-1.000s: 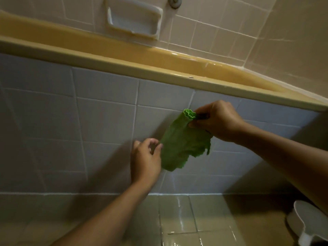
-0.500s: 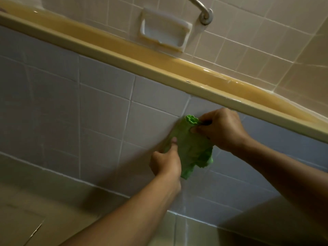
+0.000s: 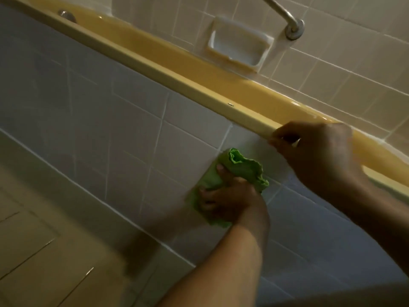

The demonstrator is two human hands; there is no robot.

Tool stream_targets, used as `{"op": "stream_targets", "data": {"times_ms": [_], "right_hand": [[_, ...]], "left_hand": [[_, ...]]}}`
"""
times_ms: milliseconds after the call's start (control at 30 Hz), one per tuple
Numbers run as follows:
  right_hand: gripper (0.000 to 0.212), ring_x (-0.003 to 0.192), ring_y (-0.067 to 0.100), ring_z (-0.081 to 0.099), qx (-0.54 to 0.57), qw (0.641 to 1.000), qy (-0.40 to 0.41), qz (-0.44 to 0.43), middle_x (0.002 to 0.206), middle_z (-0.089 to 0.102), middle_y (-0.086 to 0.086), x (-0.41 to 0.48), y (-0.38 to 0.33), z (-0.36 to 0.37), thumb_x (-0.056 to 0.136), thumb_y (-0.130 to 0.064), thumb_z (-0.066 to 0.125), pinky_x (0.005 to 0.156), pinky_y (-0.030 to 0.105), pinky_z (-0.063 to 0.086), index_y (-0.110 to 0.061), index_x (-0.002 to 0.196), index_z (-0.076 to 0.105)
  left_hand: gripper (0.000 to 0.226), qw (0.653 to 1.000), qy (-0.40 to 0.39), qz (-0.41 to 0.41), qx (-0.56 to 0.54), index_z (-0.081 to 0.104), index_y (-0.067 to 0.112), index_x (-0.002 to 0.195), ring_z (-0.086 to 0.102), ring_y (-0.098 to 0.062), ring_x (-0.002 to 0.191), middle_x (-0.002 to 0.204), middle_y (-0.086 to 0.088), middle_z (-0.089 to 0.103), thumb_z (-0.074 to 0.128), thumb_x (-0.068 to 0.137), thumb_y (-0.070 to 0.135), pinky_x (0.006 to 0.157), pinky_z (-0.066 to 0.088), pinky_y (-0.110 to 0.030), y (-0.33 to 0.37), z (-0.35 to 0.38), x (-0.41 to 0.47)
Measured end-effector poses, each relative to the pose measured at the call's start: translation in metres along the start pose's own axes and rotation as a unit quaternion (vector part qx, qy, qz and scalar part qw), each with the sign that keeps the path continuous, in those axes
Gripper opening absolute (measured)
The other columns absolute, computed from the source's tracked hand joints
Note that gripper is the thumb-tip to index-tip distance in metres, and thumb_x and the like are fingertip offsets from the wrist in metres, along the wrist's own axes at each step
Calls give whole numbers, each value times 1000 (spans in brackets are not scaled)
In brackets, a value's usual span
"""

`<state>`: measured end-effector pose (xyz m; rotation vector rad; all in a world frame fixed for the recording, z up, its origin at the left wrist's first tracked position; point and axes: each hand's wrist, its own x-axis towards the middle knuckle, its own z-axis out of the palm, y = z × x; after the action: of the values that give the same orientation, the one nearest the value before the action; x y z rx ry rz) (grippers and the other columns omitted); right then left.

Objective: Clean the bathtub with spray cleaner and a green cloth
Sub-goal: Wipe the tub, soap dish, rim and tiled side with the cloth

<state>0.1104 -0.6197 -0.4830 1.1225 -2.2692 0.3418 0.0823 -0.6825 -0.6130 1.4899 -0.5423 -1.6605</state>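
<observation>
Your left hand (image 3: 228, 199) has its fingers curled round the green cloth (image 3: 242, 166), holding it against the tiled tub front (image 3: 106, 129). At two o'clock from it, your right hand (image 3: 316, 154) sits blurred at the bathtub rim (image 3: 155, 60); whether its curled fingers grip anything cannot be told.

My left hand (image 3: 228, 196) was stretched forward on a straight forearm, its fingers (image 3: 220, 169) curled round the green cloth (image 3: 245, 167). My right hand (image 3: 316, 156) hung higher and to the right, apart from the left, its fingers bent and blurred.
</observation>
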Motion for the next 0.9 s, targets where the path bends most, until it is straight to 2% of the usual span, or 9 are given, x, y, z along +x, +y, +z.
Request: {"op": "stream_targets", "data": {"times_ms": [67, 133, 200, 267, 367, 567, 633, 733, 900], "right_hand": [[17, 67, 12, 61, -30, 999, 9, -33, 87, 71, 0, 13, 15, -9, 95, -32, 68, 66, 29, 47, -22, 105, 78], [39, 80, 12, 62, -14, 996, -82, -31, 106, 69, -1, 29, 28, -8, 95, -56, 58, 74, 33, 48, -29, 121, 71], [57, 101, 18, 60, -21, 977, -210, 1, 124, 60, -2, 41, 32, 1, 93, -69, 42, 87, 35, 45, -43, 143, 51], [68, 113, 27, 54, -68, 960, -272, 20, 126, 56, 4, 48, 34, 10, 90, -72, 34, 91, 34, 37, -50, 154, 29], [71, 126, 32, 50, -58, 960, -273, 17, 145, 52, 10, 57, 31, 18, 91, -80, 31, 97, 37, 36, -50, 155, 23], [81, 140, 26, 40, -14, 957, -280, 69, 159, 39, -2, 61, 35, 17, 82, -85, 22, 116, 49, 32, -49, 154, 28], [77, 138, 23, 41, 0, 956, -281, 80, 156, 41, -6, 60, 37, 15, 85, -85, 21, 116, 48, 32, -50, 152, 31], [75, 136, 20, 42, 27, 951, -290, 106, 145, 43, -15, 59, 42, 13, 87, -85, 21, 118, 47, 30, -50, 152, 33], [79, 138, 21, 41, 33, 951, -285, 116, 150, 43, -10, 51, 40, 11, 87, -81, 19, 117, 42, 29, -43, 155, 35]], "left_hand": [[119, 1000, 8, -19, 14, 45, 10, 148, 34, -44, 138, 150, -19, 38, 21, 66, 93, 115, 26, -49, -8, 12, 0], [98, 999, 8, -42, 10, 39, 9, 152, 34, -44, 138, 154, -19, 34, 41, 85, 79, 114, 24, -47, -11, 24, 4], [87, 998, 32, -53, 11, 38, 4, 154, 37, -48, 136, 156, -24, 33, 43, 95, 68, 113, 26, -49, -11, 33, 6], [85, 998, 40, -27, 32, 42, 0, 152, 45, -54, 129, 153, -30, 37, 31, 98, 66, 109, 35, -54, -9, 40, 7], [87, 990, 80, 83, 82, 55, -6, 140, 56, -55, 113, 137, -33, 53, 22, 102, 65, 96, 47, -53, -15, 44, 8], [93, 973, -45, 211, 79, 33, -9, 154, 35, -53, 141, 156, -32, 33, 23, 100, 66, 118, 26, -53, -43, 21, -10], [96, 948, -103, 289, 88, 26, -9, 156, 23, -50, 150, 162, -30, 22, 25, 98, 67, 122, 19, -57, -53, 11, -19], [99, 872, -198, 432, 119, 21, -10, 157, 6, -47, 156, 166, -29, 11, 36, 95, 66, 123, 10, -65, -81, -3, -31], [102, 757, -251, 572, 191, 8, -1, 161, 2, -49, 155, 169, -22, -3, 44, 95, 67, 117, 17, -73, -168, -31, -5]]}}
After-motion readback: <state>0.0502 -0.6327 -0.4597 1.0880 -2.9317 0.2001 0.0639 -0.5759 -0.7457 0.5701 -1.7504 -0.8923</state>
